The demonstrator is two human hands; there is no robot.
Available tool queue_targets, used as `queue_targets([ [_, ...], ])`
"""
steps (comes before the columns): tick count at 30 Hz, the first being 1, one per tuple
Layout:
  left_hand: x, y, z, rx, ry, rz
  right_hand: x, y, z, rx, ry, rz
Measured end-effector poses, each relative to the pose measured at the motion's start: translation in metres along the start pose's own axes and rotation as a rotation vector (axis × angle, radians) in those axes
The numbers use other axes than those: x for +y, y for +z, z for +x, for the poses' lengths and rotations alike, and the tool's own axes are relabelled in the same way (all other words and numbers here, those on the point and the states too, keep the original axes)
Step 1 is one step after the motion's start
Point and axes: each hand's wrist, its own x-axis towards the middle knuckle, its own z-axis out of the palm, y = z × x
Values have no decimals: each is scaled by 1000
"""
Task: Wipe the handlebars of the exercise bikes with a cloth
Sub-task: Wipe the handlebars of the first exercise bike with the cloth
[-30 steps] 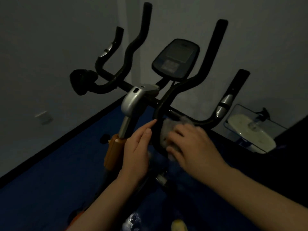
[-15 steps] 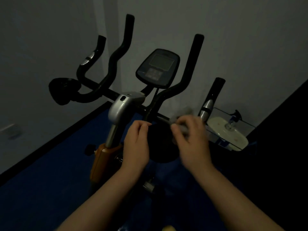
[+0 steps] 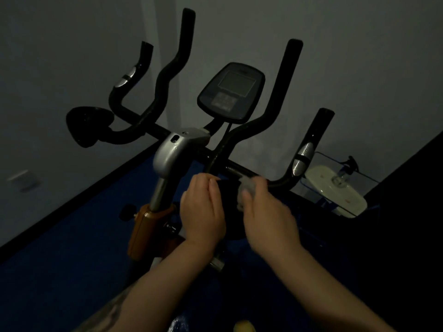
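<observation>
An exercise bike with black multi-grip handlebars (image 3: 242, 134) stands in a dim room, its console (image 3: 231, 92) in the middle. A black elbow pad (image 3: 229, 207) sits on the right side of the bar, between my hands. My left hand (image 3: 203, 212) holds the pad's left edge. My right hand (image 3: 266, 212) presses a pale grey cloth (image 3: 249, 186) against the pad's upper right edge, where the bar runs out. The matching left pad (image 3: 88, 125) is free.
A silver clamp (image 3: 175, 152) tops the stem above an orange frame piece (image 3: 146, 231). A cream object in a clear tray (image 3: 335, 188) lies on the blue floor at right. Grey walls stand close behind; a dark mass (image 3: 407, 212) fills the right side.
The view has shifted and drawn closer to the bars. My right hand with the cloth has moved up from the pad's face to its upper right edge. My left hand stays on the pad.
</observation>
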Motion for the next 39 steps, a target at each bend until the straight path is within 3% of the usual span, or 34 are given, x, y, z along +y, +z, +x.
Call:
queue_targets([
  [3, 0, 1, -1, -3, 2, 19, -19, -1, 39, -145, -14, 52],
  [8, -2, -1, -1, -10, 23, 30, -8, 7, -14, 114, 60, 558],
  [11, -4, 1, -1, -11, 15, 11, 1, 1, -4, 82, 165, 777],
  [17, -3, 0, -4, -5, -50, -61, -12, 1, 30, -79, 81, 358],
  [21, -6, -1, -4, -32, -57, -45, -2, 4, -12, 70, 66, 133],
  [24, -4, -2, -4, -36, -58, -57, -9, 0, 6, -22, 123, 0],
  [27, -3, 0, -4, -26, -54, -56, -19, -2, 20, -90, 108, 29],
  [31, -6, -2, -4, -50, -47, -66, -16, 8, -31, 112, 124, 31],
  [36, -7, -4, -2, -83, -37, -68, -16, 0, 16, -58, 146, 3],
  [39, -6, -6, -4, -100, -35, -66, -15, 7, -2, 44, 123, 44],
])
